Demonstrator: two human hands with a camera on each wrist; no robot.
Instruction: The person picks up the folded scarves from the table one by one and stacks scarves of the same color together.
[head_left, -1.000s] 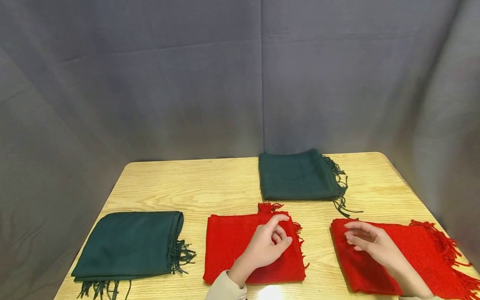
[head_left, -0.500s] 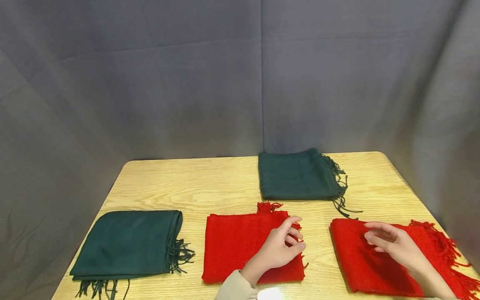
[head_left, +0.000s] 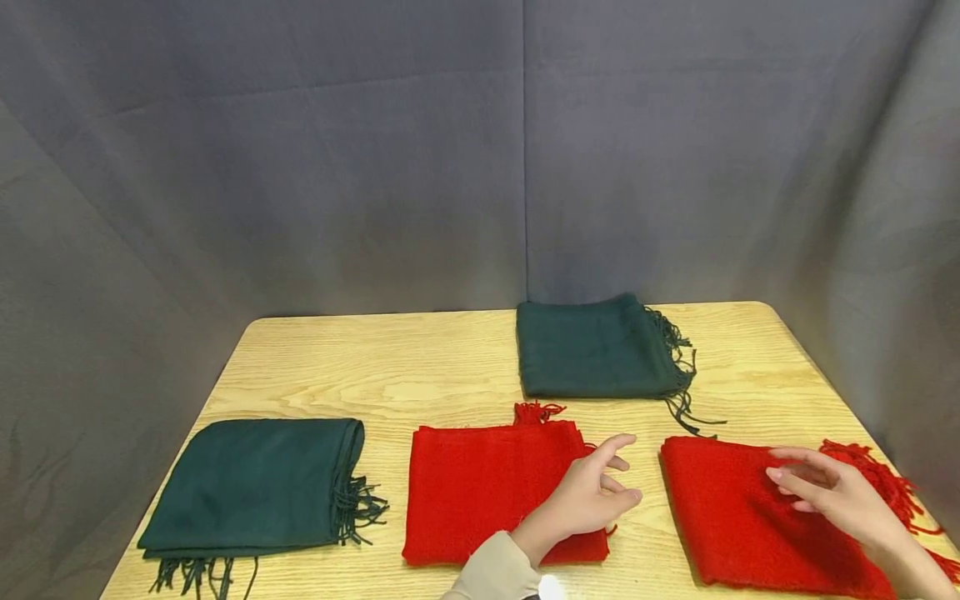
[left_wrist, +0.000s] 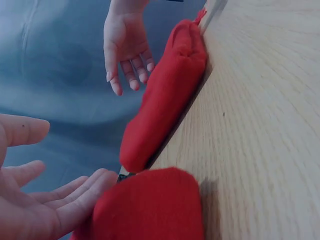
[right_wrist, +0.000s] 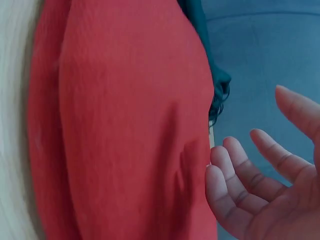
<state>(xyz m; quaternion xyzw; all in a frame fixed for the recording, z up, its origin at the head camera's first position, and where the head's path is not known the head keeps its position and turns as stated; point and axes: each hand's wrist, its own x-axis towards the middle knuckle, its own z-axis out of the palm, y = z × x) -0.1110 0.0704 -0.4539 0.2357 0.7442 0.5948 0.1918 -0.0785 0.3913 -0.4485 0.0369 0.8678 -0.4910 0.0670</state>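
Two folded red scarves with fringed ends lie along the near side of the table. My left hand (head_left: 588, 497) hovers over the right end of the middle red scarf (head_left: 480, 492), its fingers loosely bent and holding nothing. Over the right-hand red scarf (head_left: 735, 517) is my right hand (head_left: 843, 496), likewise relaxed; the right wrist view shows its shadow on the red cloth (right_wrist: 125, 125) and spread fingers (right_wrist: 240, 175). In the left wrist view both hands appear beside the red scarves, palms bare.
A folded dark green scarf (head_left: 255, 487) with fringe lies at the left of the wooden table (head_left: 375, 367). Another dark green scarf (head_left: 596, 350) sits at the back, its tassels pointing right. A grey curtain (head_left: 375, 167) hangs behind and around the table.
Both hands have moved to the right above the red scarves, and the left fingers have spread a little. The scarves have stayed in place.
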